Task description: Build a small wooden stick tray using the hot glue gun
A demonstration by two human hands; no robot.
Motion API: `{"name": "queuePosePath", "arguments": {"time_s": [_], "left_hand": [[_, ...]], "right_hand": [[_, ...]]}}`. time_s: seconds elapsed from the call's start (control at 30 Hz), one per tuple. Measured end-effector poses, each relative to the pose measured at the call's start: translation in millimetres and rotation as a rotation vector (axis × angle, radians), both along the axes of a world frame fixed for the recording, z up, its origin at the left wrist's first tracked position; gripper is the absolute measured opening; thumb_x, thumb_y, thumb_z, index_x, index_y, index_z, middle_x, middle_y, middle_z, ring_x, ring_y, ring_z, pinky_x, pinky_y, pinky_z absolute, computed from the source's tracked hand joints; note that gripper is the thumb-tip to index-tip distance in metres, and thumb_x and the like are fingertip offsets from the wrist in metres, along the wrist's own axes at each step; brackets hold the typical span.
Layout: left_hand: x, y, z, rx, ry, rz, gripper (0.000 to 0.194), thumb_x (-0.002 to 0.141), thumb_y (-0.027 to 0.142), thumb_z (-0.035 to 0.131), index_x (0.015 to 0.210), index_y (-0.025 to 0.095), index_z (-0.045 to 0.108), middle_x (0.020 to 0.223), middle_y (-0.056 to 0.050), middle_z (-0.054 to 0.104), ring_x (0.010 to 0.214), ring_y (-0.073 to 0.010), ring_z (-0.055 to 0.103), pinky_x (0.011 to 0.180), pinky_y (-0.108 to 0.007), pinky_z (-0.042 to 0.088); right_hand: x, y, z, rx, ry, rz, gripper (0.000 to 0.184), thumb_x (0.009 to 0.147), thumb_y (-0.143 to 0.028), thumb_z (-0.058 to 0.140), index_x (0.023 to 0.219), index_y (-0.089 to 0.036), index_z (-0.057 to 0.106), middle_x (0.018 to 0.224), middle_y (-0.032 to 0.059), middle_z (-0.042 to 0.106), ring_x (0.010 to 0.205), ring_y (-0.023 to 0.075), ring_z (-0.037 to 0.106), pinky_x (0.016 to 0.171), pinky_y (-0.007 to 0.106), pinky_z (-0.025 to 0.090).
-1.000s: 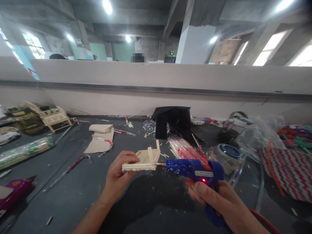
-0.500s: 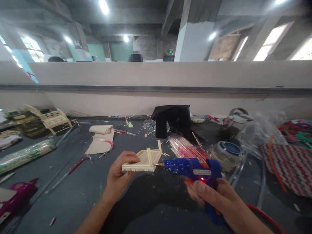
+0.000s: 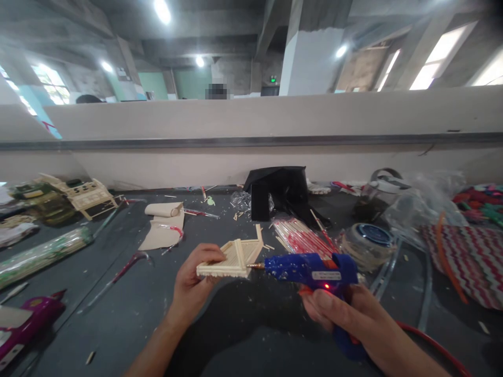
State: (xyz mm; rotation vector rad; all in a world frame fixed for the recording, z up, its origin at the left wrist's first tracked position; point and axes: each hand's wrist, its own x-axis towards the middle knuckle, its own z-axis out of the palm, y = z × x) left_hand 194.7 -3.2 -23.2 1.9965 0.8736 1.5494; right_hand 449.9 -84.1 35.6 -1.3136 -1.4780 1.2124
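My left hand (image 3: 197,280) is closed on the left end of a small wooden stick model (image 3: 231,255), built from pale thin sticks with a raised rim and upright pieces. In my right hand (image 3: 346,311) is a blue hot glue gun (image 3: 310,268), gripped by its handle, with a red light glowing on its side. The gun's metal nozzle (image 3: 255,265) points left and meets the model's near right corner, or lies very close to it. Whether glue is coming out is too small to tell.
Behind the model lies a bag of red-tipped sticks (image 3: 301,238). A round lidded jar (image 3: 367,246) stands at right, near a striped cloth (image 3: 467,262). Left are a purple glue gun (image 3: 29,324), a stick-built bench (image 3: 92,196) and a paper sheet (image 3: 163,230). A low partition (image 3: 251,118) closes the back.
The view has shifted slightly. Both hands, the model and the glue gun keep almost the same places, with the nozzle still at the model's near right corner.
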Motion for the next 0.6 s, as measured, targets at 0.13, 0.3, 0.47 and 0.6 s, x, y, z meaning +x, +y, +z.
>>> {"name": "queuePosePath", "arguments": {"time_s": [0.13,0.3,0.47,0.6], "left_hand": [[-0.4,0.4,-0.4,0.003,-0.003,-0.015,0.011,0.082,0.029,0.062,0.086,0.019,0.065,0.086,-0.005,0.061,0.083,-0.0186,0.058,0.073,-0.03,0.045],[-1.0,0.6,-2.3,0.003,-0.011,-0.04,0.009,0.082,0.025,0.061,0.089,0.02,0.064,0.089,-0.005,0.06,0.085,-0.0177,0.057,0.075,-0.03,0.044],[-1.5,1.6,-3.5,-0.001,-0.003,-0.041,0.009,0.082,0.024,0.061,0.09,0.019,0.064,0.091,-0.005,0.059,0.087,-0.0183,0.056,0.076,-0.029,0.043],[-1.6,2.7,-4.0,0.006,-0.006,-0.057,0.009,0.082,0.021,0.061,0.091,0.02,0.064,0.091,-0.005,0.059,0.088,-0.0179,0.056,0.077,-0.029,0.042]], "right_hand": [[-0.2,0.4,0.6,0.008,0.0,-0.011,0.045,0.081,-0.057,0.052,0.056,-0.019,0.048,0.056,-0.0016,0.043,0.054,0.0116,0.04,0.051,0.024,0.036],[-0.7,1.2,2.9,0.026,-0.008,-0.002,0.045,0.082,-0.056,0.052,0.055,-0.02,0.051,0.055,-0.0012,0.044,0.053,0.0119,0.041,0.054,0.024,0.04],[0.4,0.1,1.9,-0.008,0.013,0.009,0.045,0.081,-0.057,0.054,0.056,-0.019,0.052,0.055,-0.0008,0.045,0.054,0.0121,0.042,0.053,0.024,0.042],[2.5,0.1,-0.7,-0.007,0.015,0.018,0.045,0.081,-0.057,0.054,0.058,-0.019,0.05,0.057,-0.0012,0.044,0.055,0.0114,0.041,0.055,0.023,0.041]]}}
